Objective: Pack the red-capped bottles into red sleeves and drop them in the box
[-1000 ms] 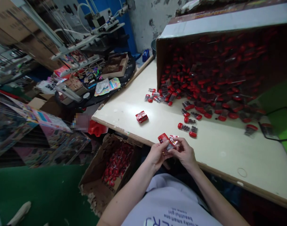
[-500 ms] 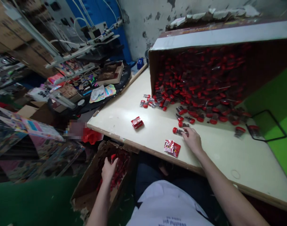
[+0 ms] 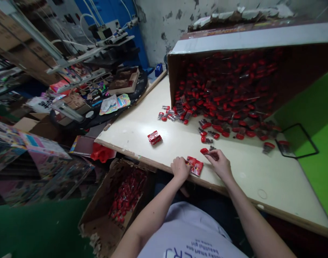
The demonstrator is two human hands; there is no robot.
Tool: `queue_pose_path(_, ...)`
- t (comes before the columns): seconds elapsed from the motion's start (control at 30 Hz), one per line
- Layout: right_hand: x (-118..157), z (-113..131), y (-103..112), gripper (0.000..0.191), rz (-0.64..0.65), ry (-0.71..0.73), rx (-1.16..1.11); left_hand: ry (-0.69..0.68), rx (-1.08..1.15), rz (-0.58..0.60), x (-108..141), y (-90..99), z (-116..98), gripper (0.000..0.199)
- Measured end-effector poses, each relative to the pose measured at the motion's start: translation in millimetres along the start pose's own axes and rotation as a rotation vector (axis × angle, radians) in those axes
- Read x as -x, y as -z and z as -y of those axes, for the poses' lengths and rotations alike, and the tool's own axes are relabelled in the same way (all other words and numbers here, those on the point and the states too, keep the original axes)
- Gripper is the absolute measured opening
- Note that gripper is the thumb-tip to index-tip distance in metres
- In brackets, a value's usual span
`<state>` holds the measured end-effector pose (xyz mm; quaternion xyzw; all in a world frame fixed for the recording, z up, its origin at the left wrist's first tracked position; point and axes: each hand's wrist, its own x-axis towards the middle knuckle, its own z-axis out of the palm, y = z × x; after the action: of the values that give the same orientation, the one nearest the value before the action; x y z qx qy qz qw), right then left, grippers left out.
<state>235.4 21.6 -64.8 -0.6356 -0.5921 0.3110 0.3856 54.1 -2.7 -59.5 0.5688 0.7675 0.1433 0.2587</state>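
Observation:
At the table's front edge, my left hand has its fingers curled and pressed on the left side of a red foil packet. A second red packet overlaps it on the right. My right hand pinches a small clear bottle with a red cap and dark contents, its cap end pointing left, just above the tabletop. Beyond it lie similar bottles. Further left on the table rests a small stack of red packets.
A large carton lies on its side, red-capped bottles spilling onto the table. Below the table's left edge, an open cardboard box contains red packets. A black wire frame stands right; a machine stands back left.
My left hand has moved from the box below up to the packets on the table. My right hand has lifted a bottle slightly. The packets there now look red rather than partly silvery.

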Motion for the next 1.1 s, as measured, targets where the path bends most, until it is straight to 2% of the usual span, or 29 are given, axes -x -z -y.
queue_pose_path(0.13, 30, 2, 0, 0.034, 0.029, -0.067, -0.105, 0.089, 0.164, 0.045, -1, -2.8, 5, 0.017)
queue_pose_path(0.3, 47, 5, -21, 0.031, 0.093, -0.144, -0.113, 0.112, 0.296, 0.036, -3, -2.1, 16, 0.023)
queue_pose_path(0.43, 50, 7, -33, 0.027, 0.125, -0.209, -0.032, 0.075, 0.304, 0.055, -7, -2.0, 24, 0.017)
queue_pose_path(0.7, 52, 17, -25, 0.03, 0.031, -0.208, -0.015, -0.037, 0.343, 0.17, -8, -0.7, 27, 0.017)
queue_pose_path(0.8, 53, 19, -28, 0.03, 0.052, -0.186, 0.007, -0.054, 0.362, 0.171, -9, 2.2, 29, 0.01)
queue_pose_path(0.9, 53, 20, -34, 0.027, 0.093, -0.169, 0.039, -0.024, 0.392, 0.126, -12, 7.2, 32, 0.023)
queue_pose_path(1.03, 51, 19, -38, 0.025, 0.094, -0.149, 0.094, 0.06, 0.5, 0.124, -16, 14.3, 36, 0.012)
queue_pose_path(1.1, 50, 17, -39, 0.025, 0.096, -0.14, 0.092, 0.071, 0.534, 0.151, -18, 16.4, 37, 0.016)
